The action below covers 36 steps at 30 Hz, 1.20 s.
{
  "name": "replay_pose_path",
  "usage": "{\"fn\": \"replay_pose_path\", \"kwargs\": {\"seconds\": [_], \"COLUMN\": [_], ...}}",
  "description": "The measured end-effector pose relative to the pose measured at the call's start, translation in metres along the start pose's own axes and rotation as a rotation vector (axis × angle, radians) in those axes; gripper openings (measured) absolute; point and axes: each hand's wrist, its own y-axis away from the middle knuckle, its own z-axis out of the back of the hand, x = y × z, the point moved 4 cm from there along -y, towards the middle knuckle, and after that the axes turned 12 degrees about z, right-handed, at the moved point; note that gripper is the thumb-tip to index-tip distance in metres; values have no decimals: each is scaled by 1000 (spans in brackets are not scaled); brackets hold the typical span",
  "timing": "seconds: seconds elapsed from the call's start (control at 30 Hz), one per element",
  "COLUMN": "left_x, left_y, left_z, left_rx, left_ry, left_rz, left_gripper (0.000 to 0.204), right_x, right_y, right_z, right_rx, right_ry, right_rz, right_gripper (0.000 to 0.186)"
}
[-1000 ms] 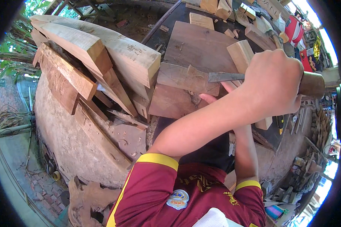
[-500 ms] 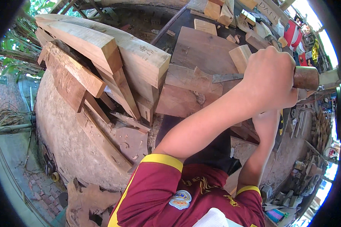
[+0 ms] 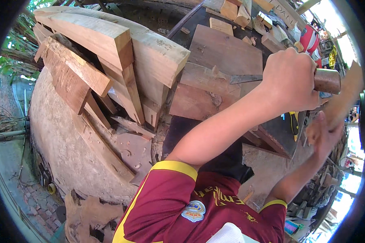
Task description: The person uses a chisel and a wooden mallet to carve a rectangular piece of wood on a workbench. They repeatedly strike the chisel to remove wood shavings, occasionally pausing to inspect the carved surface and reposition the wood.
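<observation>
My left hand is closed around a chisel, its thick round handle jutting out to the right of my fist. The flat metal blade points left, its tip over a brown wooden block with a rough hollow and shavings on it. Off to the right, my right hand grips a pale wooden stick, perhaps a mallet. Motion smears the stick, and its far end rises past the chisel handle without touching it.
A flat brown board lies beyond the block on the dark table. Wood offcuts crowd the table's far side. A yellow-and-black tool lies near its right edge. Large timbers lean at left.
My right hand has swung out to the right from beneath my left hand, bringing the wooden stick into sight. The chisel has barely moved. The view has shifted slightly.
</observation>
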Motion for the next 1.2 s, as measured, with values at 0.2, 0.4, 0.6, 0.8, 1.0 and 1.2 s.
{"fn": "replay_pose_path", "kwargs": {"seconds": [0.2,0.4,0.6,0.8,1.0,1.2], "left_x": [4,4,3,8,8,10], "left_y": [-2,0,1,3,-4,-2], "left_z": [-7,-5,-16,-16,-18,-27], "left_rx": [-1,-97,43,2,-71,50], "left_ry": [7,24,-11,-93,-145,-222], "left_rz": [16,-31,15,-5,-8,75], "left_gripper": [24,20,22,25,27,25], "right_x": [-33,12,-3,18,-55,20], "right_y": [-44,-24,-48,-12,-16,-2], "right_z": [100,46,64,22,69,19], "right_rx": [-218,86,-232,-67,-339,-255], "right_ry": [68,261,99,212,-350,24], "right_rz": [62,361,94,440,-185,274], "right_gripper": [71,75,70,52,49,54]}}
